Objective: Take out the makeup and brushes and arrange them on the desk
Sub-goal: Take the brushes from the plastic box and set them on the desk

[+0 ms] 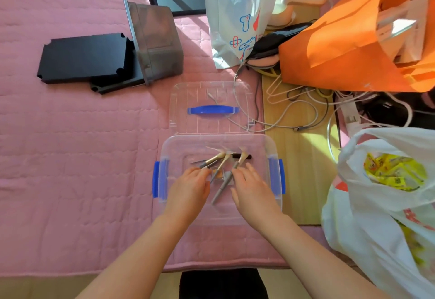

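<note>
A clear plastic box (270, 143) with blue side latches stands open on the pink quilt. Inside lie several makeup brushes with grey handles and gold ferrules (215, 158), a long grey brush (221, 190), a black pencil (242, 157) and a small clear compact (217, 174). Both hands reach into the box. My left hand (188, 190) pinches the handle end of one brush at its fingertips. My right hand (253, 188) pinches the lower end of another brush (240, 161) with thumb and forefinger.
The box's clear lid (209, 108) with a blue handle lies just beyond it. Black trays (82, 61) and a grey bin (155, 40) sit at the far left. Bags in white (237, 16), orange (348, 40) and white (381, 185) crowd the right, with cables (294, 115) on a wooden board.
</note>
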### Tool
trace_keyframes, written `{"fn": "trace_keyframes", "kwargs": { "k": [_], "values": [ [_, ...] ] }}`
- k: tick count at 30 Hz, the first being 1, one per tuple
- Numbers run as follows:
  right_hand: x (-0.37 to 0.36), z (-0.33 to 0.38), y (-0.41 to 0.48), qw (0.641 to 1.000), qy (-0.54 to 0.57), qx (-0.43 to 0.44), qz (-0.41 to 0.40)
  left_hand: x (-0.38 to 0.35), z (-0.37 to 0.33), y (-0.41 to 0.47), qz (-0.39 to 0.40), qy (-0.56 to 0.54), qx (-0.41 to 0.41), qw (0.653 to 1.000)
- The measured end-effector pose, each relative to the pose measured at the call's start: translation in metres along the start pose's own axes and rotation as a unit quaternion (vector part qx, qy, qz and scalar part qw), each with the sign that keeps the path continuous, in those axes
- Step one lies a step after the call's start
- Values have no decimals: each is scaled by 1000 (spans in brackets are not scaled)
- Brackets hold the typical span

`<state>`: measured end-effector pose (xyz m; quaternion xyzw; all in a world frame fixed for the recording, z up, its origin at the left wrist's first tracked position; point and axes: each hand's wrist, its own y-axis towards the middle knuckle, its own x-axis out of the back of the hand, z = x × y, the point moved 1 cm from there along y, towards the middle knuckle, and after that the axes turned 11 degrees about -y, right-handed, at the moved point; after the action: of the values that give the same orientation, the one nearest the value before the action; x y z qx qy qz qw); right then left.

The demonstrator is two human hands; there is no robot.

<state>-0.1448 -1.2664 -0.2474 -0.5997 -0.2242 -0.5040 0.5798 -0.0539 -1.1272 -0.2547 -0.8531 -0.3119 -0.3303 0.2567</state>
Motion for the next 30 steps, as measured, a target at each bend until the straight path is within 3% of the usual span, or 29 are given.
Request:
{"fn": "trace_keyframes", "kwargs": {
  "k": [5,10,16,24,30],
  "values": [
    [-13,-5,11,995,-15,-14,94,-23,14,15,71,65,8,995],
    [-21,-2,31,991,-28,-55,117,-39,19,38,93,142,9,986],
    [-36,-2,44,983,-65,-123,121,-57,34,53,83,176,117,974],
    [-52,-5,57,981,-86,-161,63,-70,38,56,87,199,70,974],
    [-45,-1,57,960,-190,-203,-22,-78,41,61,72,173,60,980]
  ]
}}
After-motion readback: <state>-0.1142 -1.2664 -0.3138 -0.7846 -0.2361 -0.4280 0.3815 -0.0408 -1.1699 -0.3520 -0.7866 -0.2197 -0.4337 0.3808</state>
